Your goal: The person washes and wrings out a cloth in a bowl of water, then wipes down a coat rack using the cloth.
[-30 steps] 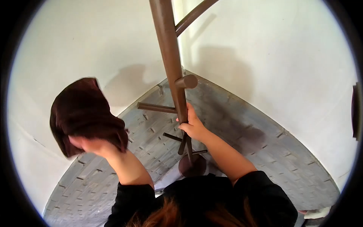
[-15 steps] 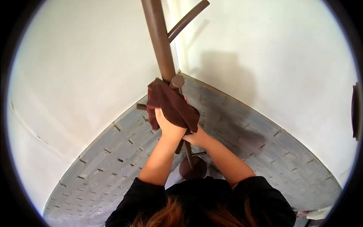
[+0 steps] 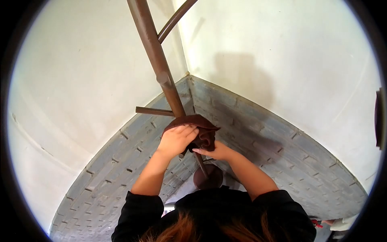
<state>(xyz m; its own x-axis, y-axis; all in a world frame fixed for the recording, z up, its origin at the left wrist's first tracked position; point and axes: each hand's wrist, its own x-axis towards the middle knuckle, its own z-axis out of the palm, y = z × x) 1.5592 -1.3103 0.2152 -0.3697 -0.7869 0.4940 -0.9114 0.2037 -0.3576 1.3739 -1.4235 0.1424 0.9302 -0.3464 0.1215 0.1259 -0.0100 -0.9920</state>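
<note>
A brown wooden coat stand with several pegs rises in front of me and leans left in the view. A dark maroon cloth is wrapped about its pole below a side peg. My left hand lies over the cloth's left side, its fingers curved around it and the pole. At the lower right, my right hand grips the bunched part of the cloth; some of its fingers are hidden behind the folds. Below both hands, the pole runs down to a round brown base.
Two pale walls meet in a corner behind the stand, with grey brick-patterned panelling along their lower part. An upper peg sticks out to the right. A dark object is at the far right edge.
Both hands and the cloth have moved down the pole, and the pegs above them now show more fully. My left hand now lies on top of the cloth. The stand's upper part has shifted left in view.
</note>
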